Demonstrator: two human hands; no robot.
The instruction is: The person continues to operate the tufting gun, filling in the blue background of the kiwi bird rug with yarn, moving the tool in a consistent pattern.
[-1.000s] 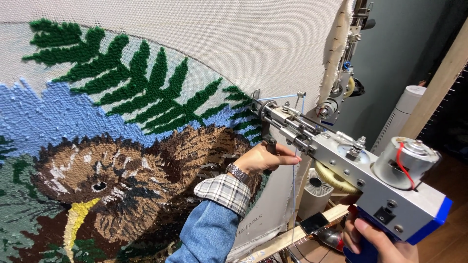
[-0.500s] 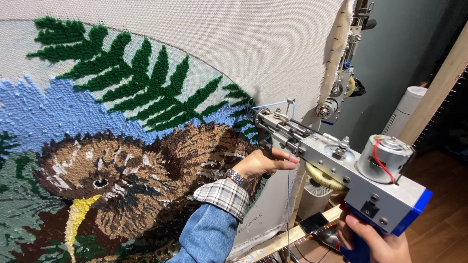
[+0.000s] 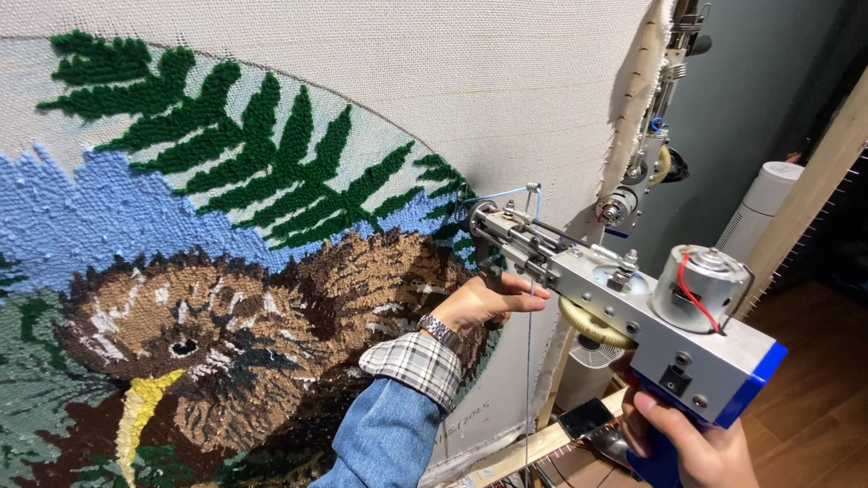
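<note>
Two hands on one tufting gun at a stretched cloth.

The left hand (image 3: 484, 303), mid-frame, curls its fingers (image 3: 524, 305) around the front grip under the gun (image 3: 624, 307); the right hand (image 3: 692, 443), lower right, wraps the blue handle. The gun's tip meets the cloth (image 3: 434, 81) at the right edge of one tufted picture: one brown bird (image 3: 208, 334), one green fern (image 3: 262, 172), blue ground. One blue yarn (image 3: 528, 361) hangs down.
</note>
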